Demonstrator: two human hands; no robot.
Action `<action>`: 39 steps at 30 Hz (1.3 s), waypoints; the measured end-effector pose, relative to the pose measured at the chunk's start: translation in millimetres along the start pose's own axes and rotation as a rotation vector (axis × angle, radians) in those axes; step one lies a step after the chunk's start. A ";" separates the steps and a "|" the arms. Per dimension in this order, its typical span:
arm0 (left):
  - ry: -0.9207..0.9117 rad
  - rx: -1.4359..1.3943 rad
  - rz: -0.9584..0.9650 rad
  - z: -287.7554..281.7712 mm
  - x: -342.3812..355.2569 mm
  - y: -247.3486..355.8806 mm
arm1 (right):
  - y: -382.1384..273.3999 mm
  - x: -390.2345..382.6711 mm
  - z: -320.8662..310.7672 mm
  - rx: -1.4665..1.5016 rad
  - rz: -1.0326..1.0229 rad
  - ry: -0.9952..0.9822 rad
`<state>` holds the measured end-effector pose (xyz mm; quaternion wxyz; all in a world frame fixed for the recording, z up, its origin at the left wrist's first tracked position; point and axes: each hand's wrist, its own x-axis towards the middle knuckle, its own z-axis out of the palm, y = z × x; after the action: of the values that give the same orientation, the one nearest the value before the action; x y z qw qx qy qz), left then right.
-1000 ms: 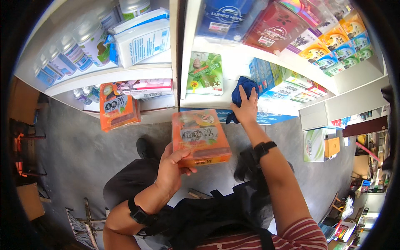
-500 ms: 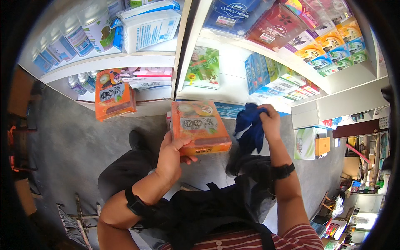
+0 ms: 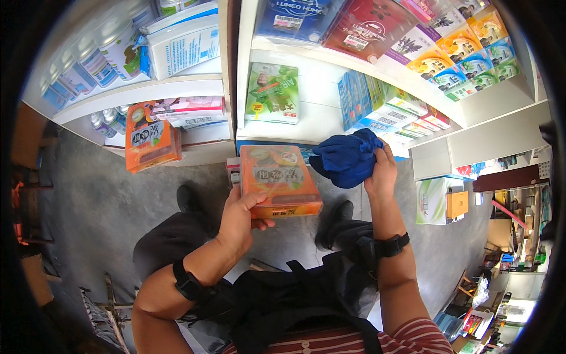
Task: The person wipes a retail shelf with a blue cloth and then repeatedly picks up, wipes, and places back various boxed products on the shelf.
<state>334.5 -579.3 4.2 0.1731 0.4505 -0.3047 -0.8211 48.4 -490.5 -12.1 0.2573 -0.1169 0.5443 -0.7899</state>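
Observation:
An orange box (image 3: 277,180) with a clear, shiny wrap is held level in front of the shelves. My left hand (image 3: 237,221) is closed on its lower left corner, thumb on top and fingers beneath. A bunched dark blue cloth (image 3: 346,158) hangs just to the right of the box. My right hand (image 3: 381,171) grips the cloth's right edge, and the cloth hides part of the fingers. Behind the orange box's left side, a pink-and-white box (image 3: 234,171) partly shows. A similar orange box (image 3: 150,138) juts out from the low left shelf.
White shelves (image 3: 183,88) carry white bottles (image 3: 118,44) and a wrapped white pack (image 3: 183,47) at left. A green packet (image 3: 272,94), small boxes (image 3: 389,109) and blue and red packs stand at right. On the floor at right is a white-green carton (image 3: 431,202).
My right hand has moved left and slightly up, bringing the now bunched blue cloth closer to the orange box. The left hand still holds the box. The whole view has shifted slightly.

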 end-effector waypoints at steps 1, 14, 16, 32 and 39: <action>0.003 0.003 -0.006 0.9 0.6 0.5 | 0.3 -0.1 2.4 0.009 -0.003 0.003; -0.116 -0.038 0.200 26.0 42.2 31.3 | 3.5 -20.3 1.5 -0.164 0.083 -0.054; -0.074 -0.052 0.194 30.9 67.1 37.0 | 6.0 -25.7 -0.1 -0.219 0.110 -0.063; 0.285 -0.379 0.406 34.0 180.1 26.3 | -6.0 -50.2 -30.8 -0.321 0.167 -0.200; 0.341 -0.514 0.386 44.6 191.3 33.2 | -11.2 -51.3 -29.1 -0.317 0.150 -0.210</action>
<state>194.8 -695.9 -77.1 0.4806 0.4569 -0.1345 -0.7363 74.9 -436.7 -8.0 0.3490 -0.1969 0.6390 -0.6566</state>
